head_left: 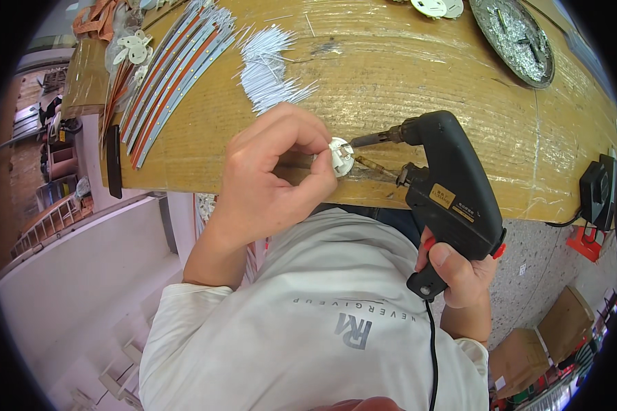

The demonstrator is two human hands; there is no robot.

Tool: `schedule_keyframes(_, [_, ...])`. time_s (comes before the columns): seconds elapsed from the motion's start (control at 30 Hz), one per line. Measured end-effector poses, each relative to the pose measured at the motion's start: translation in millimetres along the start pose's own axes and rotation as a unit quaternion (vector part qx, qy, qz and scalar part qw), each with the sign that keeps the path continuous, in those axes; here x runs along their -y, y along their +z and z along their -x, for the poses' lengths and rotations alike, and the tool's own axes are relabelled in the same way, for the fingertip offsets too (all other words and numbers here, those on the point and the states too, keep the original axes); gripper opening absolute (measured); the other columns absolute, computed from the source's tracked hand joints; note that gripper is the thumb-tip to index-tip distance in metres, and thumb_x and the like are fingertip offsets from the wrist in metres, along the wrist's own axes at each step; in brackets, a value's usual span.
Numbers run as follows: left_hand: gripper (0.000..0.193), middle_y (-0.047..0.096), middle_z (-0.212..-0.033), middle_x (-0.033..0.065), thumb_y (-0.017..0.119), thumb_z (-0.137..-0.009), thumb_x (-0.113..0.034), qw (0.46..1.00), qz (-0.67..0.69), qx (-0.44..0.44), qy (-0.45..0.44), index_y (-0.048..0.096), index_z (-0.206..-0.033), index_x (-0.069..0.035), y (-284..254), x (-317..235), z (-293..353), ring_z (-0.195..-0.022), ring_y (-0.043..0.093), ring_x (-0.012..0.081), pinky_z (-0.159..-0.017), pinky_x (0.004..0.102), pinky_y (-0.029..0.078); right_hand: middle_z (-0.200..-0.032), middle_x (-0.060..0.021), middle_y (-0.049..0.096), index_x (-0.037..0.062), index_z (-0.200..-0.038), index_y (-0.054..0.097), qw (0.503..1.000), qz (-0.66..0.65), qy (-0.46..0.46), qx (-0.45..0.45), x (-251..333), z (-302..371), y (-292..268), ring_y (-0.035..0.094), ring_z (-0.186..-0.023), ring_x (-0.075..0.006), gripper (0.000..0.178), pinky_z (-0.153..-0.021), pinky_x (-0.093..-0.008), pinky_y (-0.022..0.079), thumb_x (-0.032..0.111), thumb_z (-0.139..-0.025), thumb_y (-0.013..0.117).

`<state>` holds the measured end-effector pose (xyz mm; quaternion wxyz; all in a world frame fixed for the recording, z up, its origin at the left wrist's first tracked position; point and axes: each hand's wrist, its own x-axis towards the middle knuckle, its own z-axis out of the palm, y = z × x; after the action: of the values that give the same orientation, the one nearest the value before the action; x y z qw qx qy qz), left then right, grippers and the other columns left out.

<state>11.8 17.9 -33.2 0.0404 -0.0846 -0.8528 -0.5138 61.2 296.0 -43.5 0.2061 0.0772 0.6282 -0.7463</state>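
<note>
- Small white round fitting [341,157] sits at the near edge of the wooden workbench [404,68], pinched between thumb and fingertips of my left hand [271,181], which is closed around it and braces it against the wood.
- My right hand [459,270] is wrapped tight on the grip of a black soldering gun [445,185], finger by the red trigger; its black cord [432,356] trails down over the white shirt.
- The gun's tip [363,141] points left and meets the fitting at its top, touching or very nearly so; a thin brass-coloured feed tube [376,166] runs just below it toward the same spot.
- I judge the step in hand to be the soldering of a joint on this fitting, with the tip already placed.
- Next, as I read it, calls for a steady left pinch and a small, controlled feed at the tip, fingers kept clear of the hot end.
- Behind lie a loose pile of thin white wires [271,68], a fan of long metal strips [175,75], more white fittings [131,49], and a round metal dish [517,38] of silvery scraps.
</note>
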Motion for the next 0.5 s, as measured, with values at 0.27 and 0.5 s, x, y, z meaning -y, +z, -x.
schedule_keyframes(0.27, [0.008,0.068,-0.101,0.0084,0.071,-0.085,0.011,1.0,-0.002,-0.003,0.004,0.066,-0.086,0.005,0.9,0.5,0.1,-0.076,0.062,0.0045,-0.063,0.0183,0.052,-0.096,-0.0153,0.071,-0.0039,-0.13,0.061,1.0,0.008,-0.003,0.022,4.4,-3.4,-0.5,0.067,-0.064,-0.0201,0.055,-0.057,-0.0328,0.057,0.019,-0.081,0.075])
schedule_keyframes(0.5, [0.008,0.068,-0.102,0.0087,0.071,-0.086,0.011,1.0,-0.001,-0.004,0.004,0.066,-0.086,0.005,1.0,1.5,0.7,-0.076,0.062,0.0042,-0.063,0.0179,0.051,-0.096,-0.015,0.071,-0.0045,-0.129,0.062,1.0,0.001,0.011,0.007,3.2,-0.8,-1.8,0.068,-0.064,-0.02,0.056,-0.057,-0.0328,0.057,0.018,-0.08,0.075])
